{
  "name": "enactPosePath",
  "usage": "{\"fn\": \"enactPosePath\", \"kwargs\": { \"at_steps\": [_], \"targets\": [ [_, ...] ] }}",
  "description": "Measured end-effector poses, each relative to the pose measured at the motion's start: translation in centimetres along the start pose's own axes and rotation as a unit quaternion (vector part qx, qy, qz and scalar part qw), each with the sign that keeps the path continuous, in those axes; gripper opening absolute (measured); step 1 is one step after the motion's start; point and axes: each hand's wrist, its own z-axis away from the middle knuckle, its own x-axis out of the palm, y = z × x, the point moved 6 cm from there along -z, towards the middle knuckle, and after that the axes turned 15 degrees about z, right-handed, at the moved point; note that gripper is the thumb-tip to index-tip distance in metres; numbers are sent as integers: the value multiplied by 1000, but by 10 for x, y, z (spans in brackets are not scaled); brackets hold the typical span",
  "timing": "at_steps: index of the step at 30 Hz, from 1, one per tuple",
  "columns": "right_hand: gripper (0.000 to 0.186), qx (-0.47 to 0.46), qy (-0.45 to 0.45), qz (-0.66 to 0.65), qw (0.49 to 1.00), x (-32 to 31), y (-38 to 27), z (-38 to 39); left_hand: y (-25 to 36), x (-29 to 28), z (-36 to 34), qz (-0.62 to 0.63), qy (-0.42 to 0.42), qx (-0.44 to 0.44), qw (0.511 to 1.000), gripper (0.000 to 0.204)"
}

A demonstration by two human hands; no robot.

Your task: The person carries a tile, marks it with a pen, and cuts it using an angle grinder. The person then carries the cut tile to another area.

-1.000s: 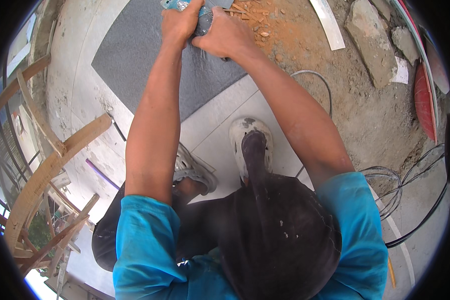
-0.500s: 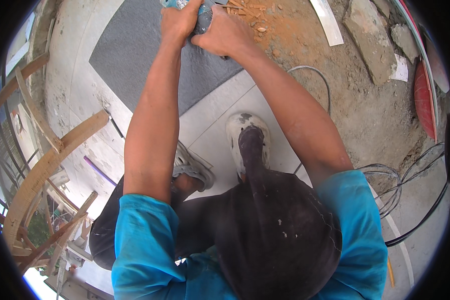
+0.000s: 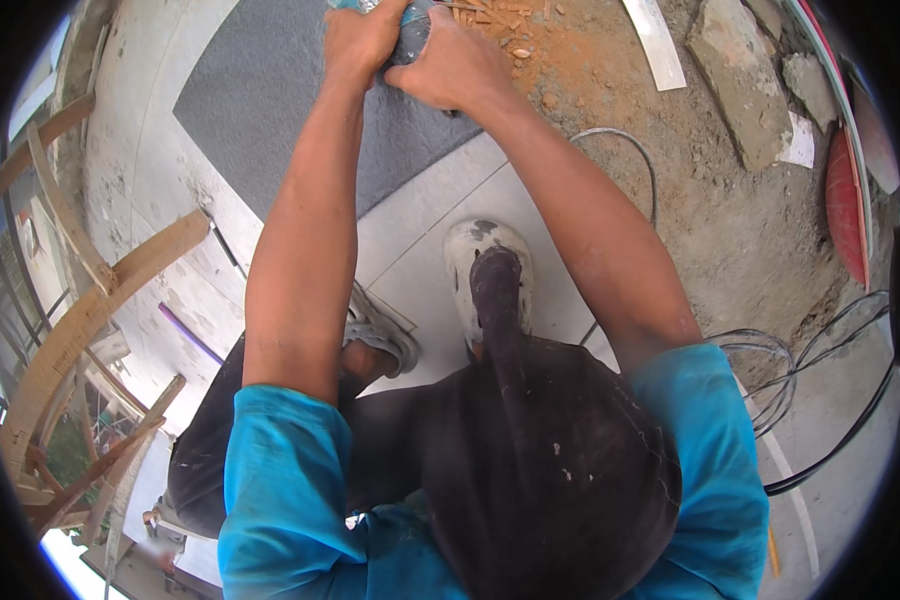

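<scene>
At the top edge, my left hand [image 3: 363, 42] and my right hand [image 3: 457, 62] are side by side, both closed on a teal and dark grey hand tool [image 3: 412, 40]. The frame cuts off much of the tool, so its exact kind does not show. Beneath the hands lies a large dark grey slab [image 3: 260, 100] with a rough surface, resting on pale floor tiles [image 3: 400, 245]. Fingers of the left hand wrap the tool's upper part. My right thumb points toward the left wrist, along the tool's near side.
Orange-brown broken chips [image 3: 490, 15] lie on dirt beyond my right hand. A grey cable [image 3: 635, 140] loops near my right forearm, and black cables [image 3: 795, 370] coil farther right. Curved wooden pieces [image 3: 100, 310] stand at left. Broken concrete [image 3: 735, 80] lies at right.
Both hands keep their grip on the tool, with little movement. The whole view has shifted slightly, so the floor and wooden pieces appear a little farther left.
</scene>
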Motion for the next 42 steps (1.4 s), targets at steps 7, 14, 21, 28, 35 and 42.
{"fn": "enactPosePath", "kwargs": {
  "at_steps": [7,14,21,28,35,42],
  "targets": [
    [71,-1,-6,-7,1000,0,4,5,0,2,5,-4,-3,18,1000,64],
    [71,0,-11,-13,1000,1,6,9,-1,6,9,24,-19,14,999,62],
    [72,6,-19,-31,999,1,11,14,-1,7,14,5,-8,4,1000,62],
    [71,3,-10,-15,1000,3,12,16,-5,10,17,10,-9,3,1000,60],
    [71,4,8,-6,1000,6,13,20,-6,10,19,-6,-22,23,999,61],
    [70,10,30,-1,999,8,17,23,-6,12,26,11,-24,16,1000,61]
  ]
}}
